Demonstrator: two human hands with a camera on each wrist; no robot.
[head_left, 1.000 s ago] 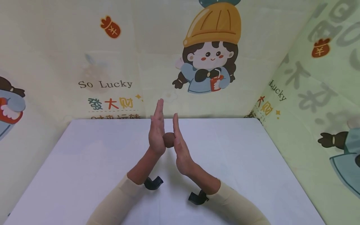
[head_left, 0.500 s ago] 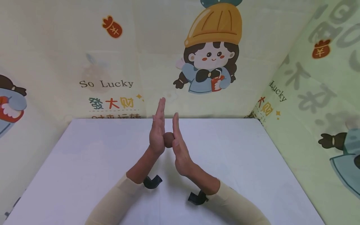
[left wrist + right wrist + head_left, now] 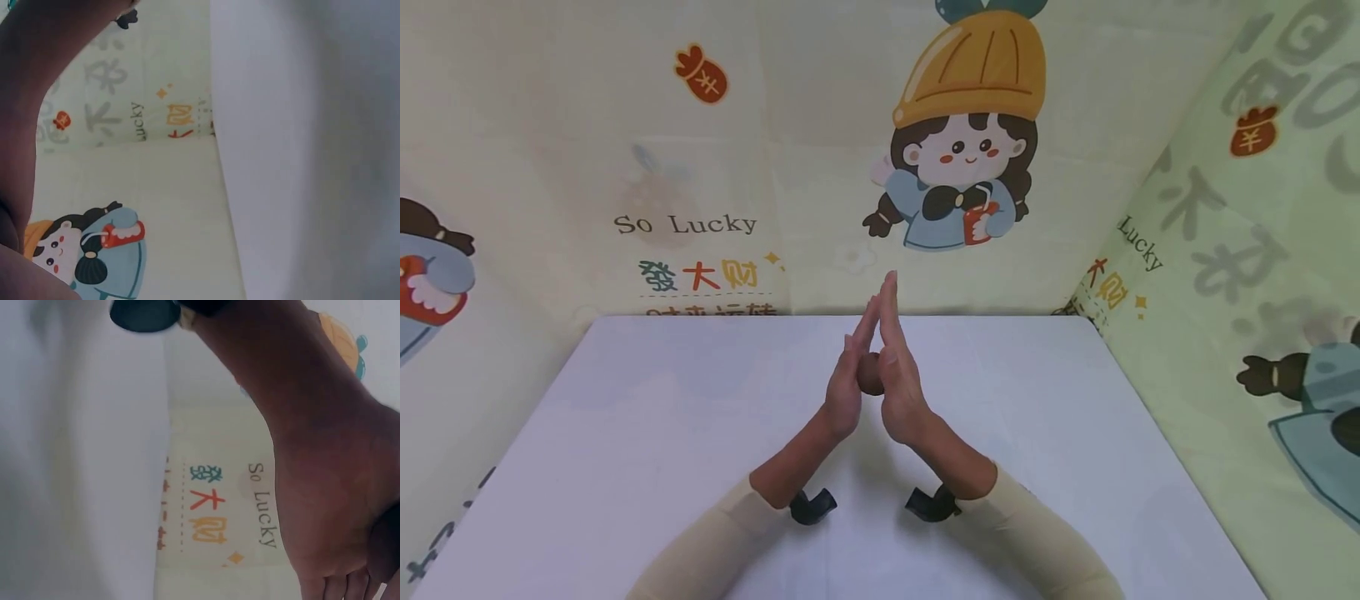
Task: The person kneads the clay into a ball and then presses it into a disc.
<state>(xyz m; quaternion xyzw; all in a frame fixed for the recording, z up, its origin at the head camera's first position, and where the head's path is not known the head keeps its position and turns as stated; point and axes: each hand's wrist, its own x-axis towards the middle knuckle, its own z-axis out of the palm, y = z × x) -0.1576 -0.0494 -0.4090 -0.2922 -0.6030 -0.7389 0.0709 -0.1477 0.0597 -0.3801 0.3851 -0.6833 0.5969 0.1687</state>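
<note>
A small brown ball (image 3: 870,375) is sandwiched between my two palms, above the table. My left hand (image 3: 844,392) presses its left side with the fingers straight and pointing up and away. Against the other side lies my right hand (image 3: 904,400), also straight-fingered, its thumb along the near side and covering part of the ball. The fingertips lean together at the top, and I cannot tell whether they touch. In the right wrist view, the palm side of the left hand (image 3: 337,500) is large and dark. The left wrist view has a dark forearm along its left edge.
Beneath the hands spreads a white-covered table (image 3: 700,417). A printed cloth wall (image 3: 820,167) with cartoon figures and lettering stands behind it, and another cloth runs along the right. Black wrist cameras (image 3: 812,506) hang under both forearms.
Both hands have shifted right, carrying the ball with them. The left hand now tilts rightward, and the fingertips, apart before, have come close together. The ball stays between the palms.
</note>
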